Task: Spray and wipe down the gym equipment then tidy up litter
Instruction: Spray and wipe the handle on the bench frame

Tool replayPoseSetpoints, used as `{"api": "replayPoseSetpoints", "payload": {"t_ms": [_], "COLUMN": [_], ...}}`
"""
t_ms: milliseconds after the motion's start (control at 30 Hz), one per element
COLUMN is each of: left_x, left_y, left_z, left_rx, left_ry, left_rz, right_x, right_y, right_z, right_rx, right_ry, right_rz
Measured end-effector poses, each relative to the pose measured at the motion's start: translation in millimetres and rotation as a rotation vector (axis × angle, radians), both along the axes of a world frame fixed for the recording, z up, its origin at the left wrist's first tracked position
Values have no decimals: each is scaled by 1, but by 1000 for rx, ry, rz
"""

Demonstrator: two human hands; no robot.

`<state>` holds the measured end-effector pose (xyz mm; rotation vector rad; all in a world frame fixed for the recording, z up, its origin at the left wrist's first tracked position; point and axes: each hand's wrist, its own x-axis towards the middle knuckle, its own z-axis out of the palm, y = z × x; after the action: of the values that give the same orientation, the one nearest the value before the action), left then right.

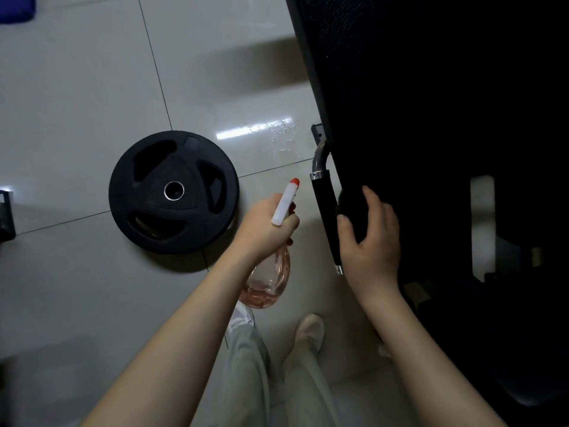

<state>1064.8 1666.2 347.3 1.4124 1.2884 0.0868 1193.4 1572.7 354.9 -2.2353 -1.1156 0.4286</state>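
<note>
My left hand (264, 226) grips a spray bottle (284, 204) with a white head and an orange nozzle tip. Its clear body holds a little pinkish liquid and hangs below my wrist. The nozzle points toward a chrome bar with a black foam handle (323, 208) on the side of a large black padded machine (431, 103). My right hand (372, 241) sits just right of that handle. Its thumb and fingers curl round a dark wad, apparently a cloth (352, 208), at the pad's edge.
A black weight plate (174, 192) lies flat on the pale tiled floor left of the bottle. Spray droplets (283, 137) glisten on the tile near the machine. My shoes (309, 329) stand below. A dark object (6, 214) sits at the left edge, and something blue (15, 7) is in the top left corner.
</note>
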Motion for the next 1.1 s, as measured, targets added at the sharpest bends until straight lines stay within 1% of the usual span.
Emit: {"api": "replayPoseSetpoints", "payload": {"t_ms": [133, 233, 300, 400, 467, 567, 633, 700, 733, 800, 933, 1000, 1100], "left_x": [-12, -20, -24, -30, -35, -40, -42, -44, -45, -47, -48, -46, -44], "left_y": [-2, -2, -2, -2, -2, -1, 1, 3, 3, 4, 6, 5, 3], "left_z": [-2, -5, -8, -9, -10, -13, -15, -16, -16, -17, -16, -15, -16], "left_rx": [22, 27, 36, 38, 27, 9, 12, 19, 24, 33, 31, 34, 55], "left_ry": [-7, -3, 2, 16, 15, 28, 26, 23, 23, 23, 23, 12, -2], "left_rz": [3, -1, 4, 6, 16, 28, 34, 28, 16, 1, 24, 14, -7], "right_x": [-6, -4, -2, -1, -1, -3, -5, -5, -7, -6, -1, 0, -8], "right_y": [41, 71, 80, 77, 84, 116, 133, 133, 126, 102, 57, 63, 86], "right_z": [-9, -31, -51, -67, -68, -72, -70, -71, -69, -69, -58, -59, -60], "right_rx": [45, 29, -90, -314, -412, -383, -476, -521, -525, -449, -390, -389, -420], "right_ry": [-426, -662, -785, -871, -907, -959, -861, -873, -896, -935, -809, -806, -669], "right_rz": [179, 331, 457, 619, 632, 606, 587, 579, 603, 680, 689, 663, 548]}}
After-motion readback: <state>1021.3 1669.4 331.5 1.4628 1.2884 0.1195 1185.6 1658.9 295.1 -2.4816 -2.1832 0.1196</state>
